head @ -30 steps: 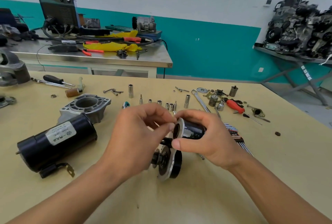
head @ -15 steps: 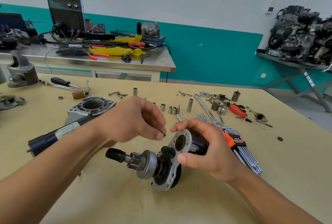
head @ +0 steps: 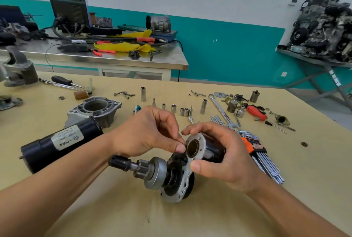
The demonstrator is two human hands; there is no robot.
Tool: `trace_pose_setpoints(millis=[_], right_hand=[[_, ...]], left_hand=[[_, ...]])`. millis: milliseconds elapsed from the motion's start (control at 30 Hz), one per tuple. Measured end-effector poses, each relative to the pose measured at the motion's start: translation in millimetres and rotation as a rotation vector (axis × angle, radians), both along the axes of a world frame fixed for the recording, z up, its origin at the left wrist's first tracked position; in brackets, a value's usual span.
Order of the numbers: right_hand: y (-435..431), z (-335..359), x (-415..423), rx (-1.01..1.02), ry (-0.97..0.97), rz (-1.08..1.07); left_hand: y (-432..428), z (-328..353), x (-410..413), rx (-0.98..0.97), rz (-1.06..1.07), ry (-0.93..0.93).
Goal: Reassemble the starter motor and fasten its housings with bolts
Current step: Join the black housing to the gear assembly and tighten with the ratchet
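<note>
My right hand (head: 224, 153) grips the black solenoid (head: 211, 151) with its silver flange plate (head: 200, 142), held just above the table. Joined to the plate is the pinion drive shaft (head: 150, 170), pointing left. My left hand (head: 150, 132) pinches something small at the flange's left edge; what it holds is hidden by the fingertips. The black motor body (head: 57, 143) with a white label lies at the left. Behind it stands the grey aluminium nose housing (head: 95, 109).
Sockets (head: 184, 111), a spanner (head: 221, 107), a hex key set (head: 261, 153) and a red-handled tool (head: 256, 112) lie behind and right of my hands. A screwdriver (head: 62, 81) and loose bolts (head: 123, 94) lie at the back left. A steel bench (head: 114, 57) stands beyond.
The assembly has been turned so the pinion shaft shows pointing left. My left hand drew back, then returned to the flange edge with fingertips pinched. My view shifted slightly.
</note>
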State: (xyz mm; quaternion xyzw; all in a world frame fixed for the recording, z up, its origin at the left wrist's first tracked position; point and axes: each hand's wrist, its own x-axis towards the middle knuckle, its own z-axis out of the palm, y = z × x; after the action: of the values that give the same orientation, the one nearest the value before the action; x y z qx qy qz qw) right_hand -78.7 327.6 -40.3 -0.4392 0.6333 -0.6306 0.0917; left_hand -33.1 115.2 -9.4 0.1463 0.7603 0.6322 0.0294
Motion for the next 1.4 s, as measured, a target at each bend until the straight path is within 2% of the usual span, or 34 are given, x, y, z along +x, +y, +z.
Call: trace_pose_setpoints(millis=[500,600,1400], right_hand=[[-0.8,-0.4,4.2,-0.016,-0.007,-0.001],[-0.6,-0.9,4.1,-0.012,-0.007,-0.010],[-1.8,-0.3,13.8,-0.001,0.111,-0.121]], left_hand=[[0.7,-6.8,0.2,0.082,-0.018,-0.076],[1.1,-11.0,0.1,0.052,0.003,-0.096],[-0.8,-25.0,6.5,0.097,-0.029,0.007]])
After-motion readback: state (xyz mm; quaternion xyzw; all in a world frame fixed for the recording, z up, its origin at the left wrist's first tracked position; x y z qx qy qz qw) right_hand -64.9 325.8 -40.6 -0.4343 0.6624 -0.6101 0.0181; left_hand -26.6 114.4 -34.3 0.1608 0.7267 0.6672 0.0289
